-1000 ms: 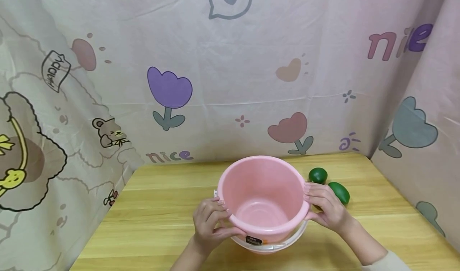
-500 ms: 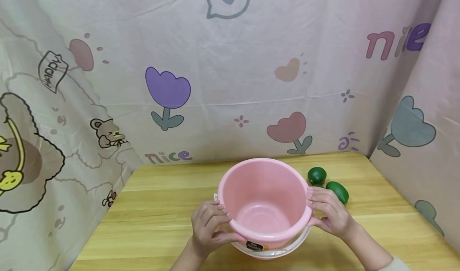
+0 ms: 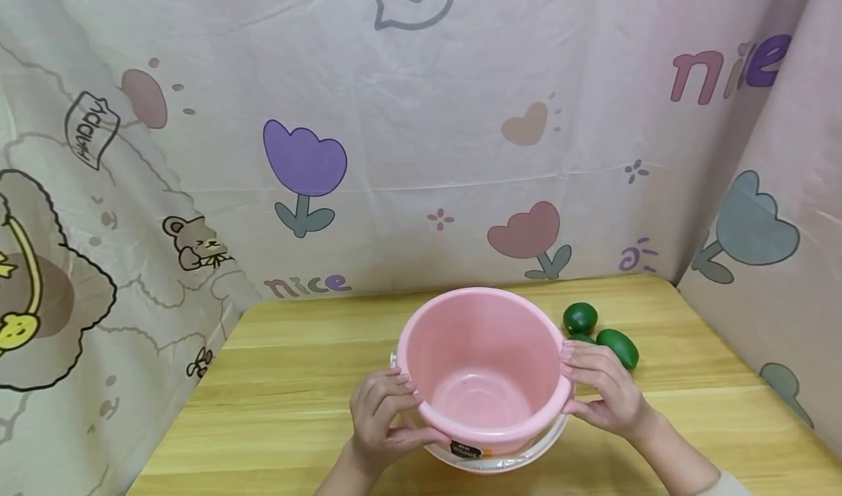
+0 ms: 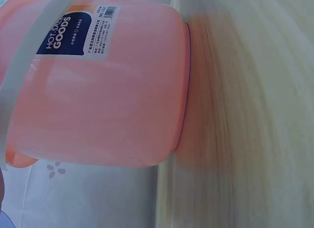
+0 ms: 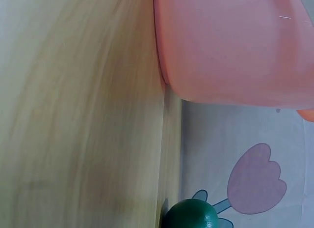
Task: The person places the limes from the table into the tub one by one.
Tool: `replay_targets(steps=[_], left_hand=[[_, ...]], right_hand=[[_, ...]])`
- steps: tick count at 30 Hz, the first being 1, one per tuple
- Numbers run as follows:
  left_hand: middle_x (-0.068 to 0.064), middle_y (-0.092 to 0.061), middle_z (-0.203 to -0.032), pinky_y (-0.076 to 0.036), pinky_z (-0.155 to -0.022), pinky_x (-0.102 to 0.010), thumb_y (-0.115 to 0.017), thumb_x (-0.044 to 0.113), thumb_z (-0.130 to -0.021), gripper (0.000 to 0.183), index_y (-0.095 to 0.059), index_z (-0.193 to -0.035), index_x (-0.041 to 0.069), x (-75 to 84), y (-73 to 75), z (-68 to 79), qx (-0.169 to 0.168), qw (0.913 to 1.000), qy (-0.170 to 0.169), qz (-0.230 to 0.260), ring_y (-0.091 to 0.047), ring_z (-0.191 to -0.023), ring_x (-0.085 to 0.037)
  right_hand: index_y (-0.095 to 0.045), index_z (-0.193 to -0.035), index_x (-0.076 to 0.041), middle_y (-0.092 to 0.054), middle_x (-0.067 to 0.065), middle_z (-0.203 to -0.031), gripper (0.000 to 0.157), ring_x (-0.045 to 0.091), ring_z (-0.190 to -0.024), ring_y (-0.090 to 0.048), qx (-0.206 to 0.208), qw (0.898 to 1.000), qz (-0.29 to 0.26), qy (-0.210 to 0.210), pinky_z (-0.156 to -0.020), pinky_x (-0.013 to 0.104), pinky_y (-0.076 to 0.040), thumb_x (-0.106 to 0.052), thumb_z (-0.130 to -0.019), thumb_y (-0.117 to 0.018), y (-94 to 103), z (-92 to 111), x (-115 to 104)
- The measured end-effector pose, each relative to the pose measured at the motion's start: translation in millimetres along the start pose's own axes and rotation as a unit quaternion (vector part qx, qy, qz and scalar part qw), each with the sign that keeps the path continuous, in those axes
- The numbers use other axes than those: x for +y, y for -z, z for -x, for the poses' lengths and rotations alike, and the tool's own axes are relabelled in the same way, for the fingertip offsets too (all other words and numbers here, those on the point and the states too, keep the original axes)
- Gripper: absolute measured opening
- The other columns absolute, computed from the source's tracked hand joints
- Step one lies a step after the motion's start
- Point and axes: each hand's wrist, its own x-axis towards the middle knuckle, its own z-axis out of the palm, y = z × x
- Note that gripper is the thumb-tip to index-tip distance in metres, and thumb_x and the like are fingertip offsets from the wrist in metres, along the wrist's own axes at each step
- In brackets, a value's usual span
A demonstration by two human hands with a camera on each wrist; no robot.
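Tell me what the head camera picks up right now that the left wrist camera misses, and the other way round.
Only the head view shows the green fruits and the inside of the pink bucket.

Only the left wrist view shows a barcode, the readable word "GOODS" and the bucket's outer base.

Both show the bucket, its white handle, its label, the wooden table and the patterned cloth.

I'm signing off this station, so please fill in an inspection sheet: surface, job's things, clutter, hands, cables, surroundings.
Surface: wood-grain table, with a pink bucket standing on it.
Job's things: the bucket, open top up, white handle lowered toward the person.
Clutter: two green objects beyond the right hand, a third mostly hidden.
Hands: left hand and right hand grip the bucket's rim.
Cables: nothing seen.
Surroundings: printed fabric behind and at both sides.
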Motion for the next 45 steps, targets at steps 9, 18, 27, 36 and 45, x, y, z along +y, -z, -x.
replay_targets(steps=[9,18,27,36,45], left_hand=[[-0.008,-0.057,-0.066,-0.056,-0.071,-0.028,-0.073,0.054,-0.072,0.054,-0.056,-0.064,0.003,2.4,1.0,4.1,-0.002,0.9999,0.012,-0.002,-0.054,-0.063,-0.018],[-0.009,-0.057,-0.067,-0.056,-0.072,-0.029,-0.073,0.053,-0.073,0.054,-0.057,-0.065,0.002,4.0,2.4,4.6,-0.004,0.9998,0.018,-0.001,-0.054,-0.064,-0.019],[-0.009,-0.058,-0.067,-0.056,-0.073,-0.03,-0.073,0.053,-0.072,0.054,-0.057,-0.066,0.002,5.8,3.6,6.1,-0.01,0.9996,0.028,0.001,-0.055,-0.065,-0.02],[-0.009,-0.057,-0.068,-0.056,-0.073,-0.029,-0.073,0.053,-0.073,0.054,-0.057,-0.067,0.002,6.2,2.8,6.7,-0.009,0.9996,0.027,-0.004,-0.054,-0.066,-0.02],[-0.01,-0.058,-0.068,-0.056,-0.076,-0.03,-0.073,0.053,-0.073,0.054,-0.057,-0.067,0.002,7.4,4.2,9.5,-0.014,0.9993,0.035,-0.003,-0.055,-0.067,-0.021]], right_hand=[[-0.059,-0.082,0.014,-0.063,0.026,-0.087,0.043,0.035,-0.096,-0.062,0.017,0.999,-0.029,-0.003,-0.095,0.035,-0.053,-0.027,-0.086,-0.071,-1.7,-2,0],[-0.061,-0.083,0.014,-0.065,0.025,-0.088,0.047,0.032,-0.099,-0.062,-0.031,0.999,-0.023,-0.024,-0.099,0.032,-0.049,-0.032,-0.083,-0.073,5.5,-7,-3],[-0.06,-0.086,0.015,-0.065,0.026,-0.092,0.051,0.032,-0.101,-0.061,-0.04,0.998,-0.03,-0.029,-0.1,0.031,-0.049,-0.034,-0.081,-0.074,8.4,-8,-3],[-0.056,-0.092,0.019,-0.064,0.028,-0.098,0.06,0.033,-0.107,-0.06,-0.021,0.998,-0.049,-0.02,-0.1,0.032,-0.048,-0.037,-0.078,-0.075,7.3,-8,2],[-0.056,-0.095,0.024,-0.063,0.033,-0.103,0.063,0.034,-0.111,-0.059,-0.002,0.996,-0.061,-0.058,-0.101,0.034,-0.048,-0.034,-0.079,-0.076,12.6,-7,1]])
